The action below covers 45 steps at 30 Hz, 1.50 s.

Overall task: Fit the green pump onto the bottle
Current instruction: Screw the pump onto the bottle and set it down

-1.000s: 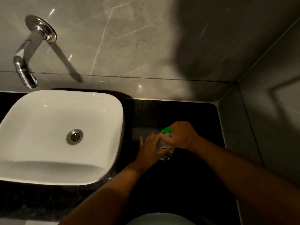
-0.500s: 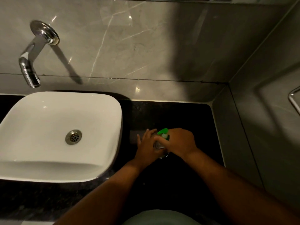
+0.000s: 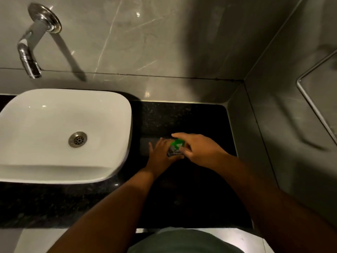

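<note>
A small clear bottle (image 3: 172, 152) stands on the black counter (image 3: 182, 117), right of the basin. The green pump (image 3: 177, 143) sits on its top. My left hand (image 3: 161, 154) wraps the bottle's left side and hides most of its body. My right hand (image 3: 198, 148) comes from the right, with its fingers closed around the pump head and neck. Only a patch of green and a bit of the bottle's shoulder show between the two hands.
A white square basin (image 3: 27, 125) with a metal drain (image 3: 77, 139) fills the left. A chrome wall tap (image 3: 29, 57) hangs above it. Grey marble walls close the back and right; a metal rail (image 3: 310, 99) is on the right wall.
The view has shifted slightly. My right hand has turned on the pump, so more of the green head shows. The left hand keeps its grip on the bottle.
</note>
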Each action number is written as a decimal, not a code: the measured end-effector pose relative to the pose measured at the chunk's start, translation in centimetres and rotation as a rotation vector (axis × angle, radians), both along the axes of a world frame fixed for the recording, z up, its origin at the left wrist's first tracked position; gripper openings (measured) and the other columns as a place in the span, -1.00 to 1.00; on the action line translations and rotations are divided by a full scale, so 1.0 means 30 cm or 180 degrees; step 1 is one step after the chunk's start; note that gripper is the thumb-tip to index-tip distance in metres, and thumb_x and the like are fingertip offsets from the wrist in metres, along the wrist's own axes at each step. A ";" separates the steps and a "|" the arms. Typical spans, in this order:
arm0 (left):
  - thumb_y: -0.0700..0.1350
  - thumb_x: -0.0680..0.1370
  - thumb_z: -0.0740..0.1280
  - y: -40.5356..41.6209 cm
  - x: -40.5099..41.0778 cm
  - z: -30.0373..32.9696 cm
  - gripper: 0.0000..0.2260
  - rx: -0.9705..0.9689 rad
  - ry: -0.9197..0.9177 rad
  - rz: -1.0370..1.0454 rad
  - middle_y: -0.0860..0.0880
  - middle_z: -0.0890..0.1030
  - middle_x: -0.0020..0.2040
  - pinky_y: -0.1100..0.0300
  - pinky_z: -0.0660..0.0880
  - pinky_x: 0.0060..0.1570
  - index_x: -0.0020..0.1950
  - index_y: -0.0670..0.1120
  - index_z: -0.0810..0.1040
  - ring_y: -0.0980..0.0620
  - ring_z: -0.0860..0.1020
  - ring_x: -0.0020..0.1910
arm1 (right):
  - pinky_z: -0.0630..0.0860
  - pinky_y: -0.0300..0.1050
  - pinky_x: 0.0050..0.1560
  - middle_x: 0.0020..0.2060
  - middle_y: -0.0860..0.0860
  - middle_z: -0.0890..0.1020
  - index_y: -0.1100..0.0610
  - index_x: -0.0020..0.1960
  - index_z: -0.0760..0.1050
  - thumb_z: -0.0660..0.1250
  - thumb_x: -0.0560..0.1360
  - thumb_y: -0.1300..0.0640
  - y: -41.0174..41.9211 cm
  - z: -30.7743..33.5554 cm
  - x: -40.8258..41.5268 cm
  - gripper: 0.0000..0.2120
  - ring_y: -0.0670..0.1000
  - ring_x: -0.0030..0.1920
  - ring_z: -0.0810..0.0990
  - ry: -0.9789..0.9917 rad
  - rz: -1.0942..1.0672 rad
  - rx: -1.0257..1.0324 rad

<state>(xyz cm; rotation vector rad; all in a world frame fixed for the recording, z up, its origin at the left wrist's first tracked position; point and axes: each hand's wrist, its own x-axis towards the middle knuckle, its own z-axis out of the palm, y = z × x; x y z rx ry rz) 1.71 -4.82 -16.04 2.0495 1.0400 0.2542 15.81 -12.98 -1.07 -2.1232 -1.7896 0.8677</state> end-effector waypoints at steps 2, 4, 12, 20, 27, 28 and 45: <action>0.26 0.45 0.38 0.011 -0.001 0.004 -0.31 0.0024 0.0192 -0.0135 -0.04 0.33 0.50 -0.26 -0.29 0.41 0.49 0.00 0.31 -0.07 0.06 0.56 | 0.52 0.01 0.15 0.14 0.04 0.59 -0.22 0.37 0.38 0.29 0.53 -0.01 0.024 0.004 -0.022 -0.58 0.10 0.13 0.58 -0.0301 0.0241 -0.0095; 0.27 0.46 0.36 0.019 -0.002 0.010 -0.29 0.0022 0.0300 -0.0208 -0.06 0.32 0.51 -0.27 -0.31 0.40 0.51 -0.01 0.28 -0.09 0.04 0.56 | 0.53 0.01 0.07 0.06 0.05 0.58 -0.22 0.30 0.42 0.29 0.51 -0.03 0.040 0.012 -0.031 -0.63 0.12 0.06 0.59 -0.0484 0.0384 -0.0134; 0.32 0.43 0.35 0.013 -0.001 0.037 -0.40 -0.0039 0.0232 -0.0239 -0.01 0.41 0.44 -0.35 -0.29 0.37 0.40 0.12 0.38 -0.15 0.10 0.54 | 0.53 0.08 0.10 -0.02 -0.05 0.52 -0.15 0.13 0.52 0.30 0.41 -0.05 0.051 0.044 0.005 -0.71 0.05 0.00 0.55 -0.0532 0.0752 -0.0579; 0.35 0.40 0.35 0.013 -0.006 0.043 -0.43 -0.0067 0.0115 -0.0287 0.05 0.43 0.41 -0.34 -0.30 0.36 0.35 0.18 0.40 -0.15 0.11 0.53 | 0.47 0.11 0.17 -0.01 0.03 0.56 -0.04 0.14 0.57 0.21 0.52 0.12 0.036 0.032 0.014 -0.75 0.05 0.05 0.54 -0.0112 0.0580 -0.0388; 0.40 0.35 0.31 0.012 -0.005 0.049 -0.41 -0.0124 0.0113 -0.0265 0.04 0.47 0.36 -0.34 -0.33 0.35 0.31 0.20 0.41 -0.16 0.14 0.53 | 0.48 0.08 0.16 0.03 0.04 0.55 -0.05 0.16 0.55 0.21 0.52 0.20 0.038 0.025 0.021 -0.70 0.06 0.05 0.55 -0.0109 0.0540 -0.0458; 0.36 0.39 0.34 0.011 -0.005 0.049 -0.44 -0.0121 0.0127 -0.0262 0.04 0.47 0.37 -0.33 -0.32 0.35 0.32 0.19 0.41 -0.15 0.13 0.53 | 0.48 0.08 0.15 0.02 0.03 0.56 -0.06 0.16 0.55 0.21 0.52 0.18 0.039 0.026 0.021 -0.72 0.05 0.04 0.55 -0.0098 0.0551 -0.0430; 0.38 0.32 0.40 0.029 -0.034 0.056 -0.22 0.0081 0.0552 -0.0470 0.01 0.19 0.57 -0.28 -0.37 0.36 0.47 0.26 0.19 -0.16 -0.04 0.57 | 0.31 0.16 0.43 0.42 0.14 0.42 -0.25 0.52 -0.01 -0.01 0.49 -0.28 -0.040 -0.080 0.109 -0.39 0.12 0.42 0.39 0.0274 -0.0387 0.0058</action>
